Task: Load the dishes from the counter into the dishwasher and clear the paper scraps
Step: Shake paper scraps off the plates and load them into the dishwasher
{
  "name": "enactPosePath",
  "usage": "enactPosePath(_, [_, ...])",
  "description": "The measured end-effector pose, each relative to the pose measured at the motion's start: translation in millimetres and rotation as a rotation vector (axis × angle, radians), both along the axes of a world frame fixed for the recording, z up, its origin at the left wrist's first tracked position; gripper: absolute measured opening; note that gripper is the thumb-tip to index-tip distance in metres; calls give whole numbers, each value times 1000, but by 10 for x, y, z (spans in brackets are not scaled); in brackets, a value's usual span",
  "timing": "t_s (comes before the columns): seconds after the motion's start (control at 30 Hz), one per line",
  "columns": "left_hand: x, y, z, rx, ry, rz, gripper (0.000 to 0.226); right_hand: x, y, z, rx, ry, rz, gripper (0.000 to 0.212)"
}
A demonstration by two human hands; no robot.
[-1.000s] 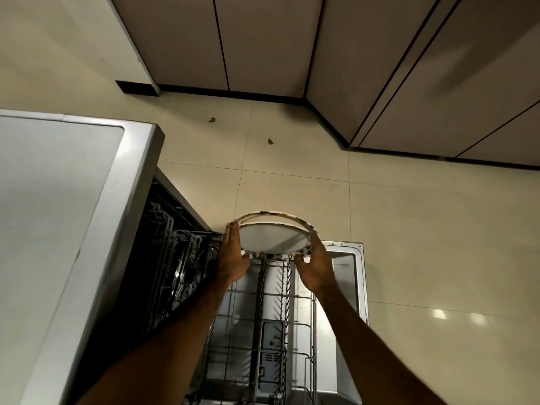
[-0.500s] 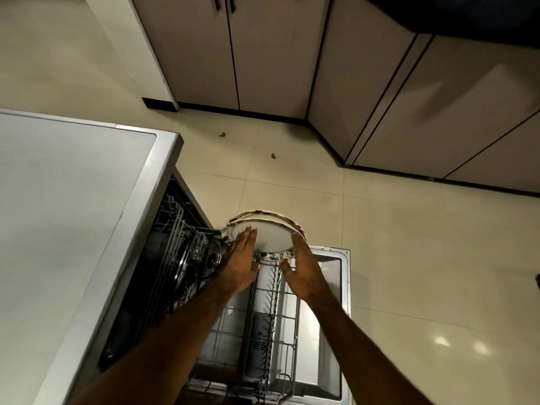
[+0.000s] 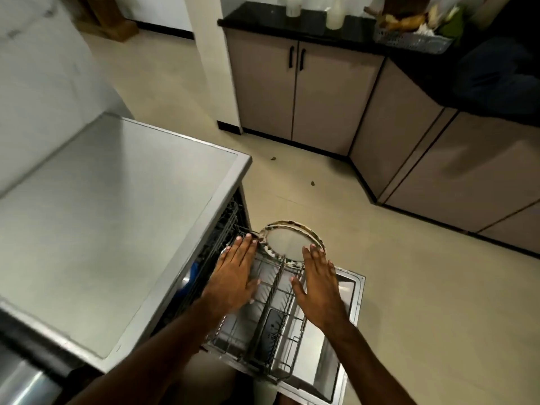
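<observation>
I see the round white plate with a brown-patterned rim (image 3: 287, 240) standing on edge at the far end of the pulled-out wire dishwasher rack (image 3: 271, 311), above the open steel door (image 3: 347, 296). My left hand (image 3: 233, 276) and right hand (image 3: 318, 283) are both flat with fingers spread, gripping nothing; the right fingertips (image 3: 313, 247) reach the plate's rim.

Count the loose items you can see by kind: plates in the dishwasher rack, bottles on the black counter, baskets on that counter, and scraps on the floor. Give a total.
Plates in the rack: 2
Bottles on the black counter: 2
Baskets: 1
Floor scraps: 2
Total: 7
</observation>
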State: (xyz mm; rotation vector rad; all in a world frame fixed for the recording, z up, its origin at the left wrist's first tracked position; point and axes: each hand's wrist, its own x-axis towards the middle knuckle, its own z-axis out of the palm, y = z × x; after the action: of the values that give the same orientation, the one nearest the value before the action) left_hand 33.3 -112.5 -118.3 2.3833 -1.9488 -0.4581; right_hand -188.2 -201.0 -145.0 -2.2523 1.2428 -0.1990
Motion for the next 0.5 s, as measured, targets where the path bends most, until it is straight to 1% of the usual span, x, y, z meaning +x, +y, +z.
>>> enactPosePath(0.1, [81,400,157,-22,-25,55,90,-24,146,278,7,-28,27,77])
enactPosePath(0.17, [107,820,391,-9,-36,131,89,52,356,485,15,-25,113,77])
enactPosePath(0.23, [92,913,414,-57,-32,150,89,62,341,503,-1,-40,104,79])
enactPosePath(0.3, [120,1125,564,-67,-4,214,90,181,416,620,3,-51,157,78])
enactPosePath(0.5, [295,2046,780,-106,-18,440,87,797,796,919,-21,-99,342,81])
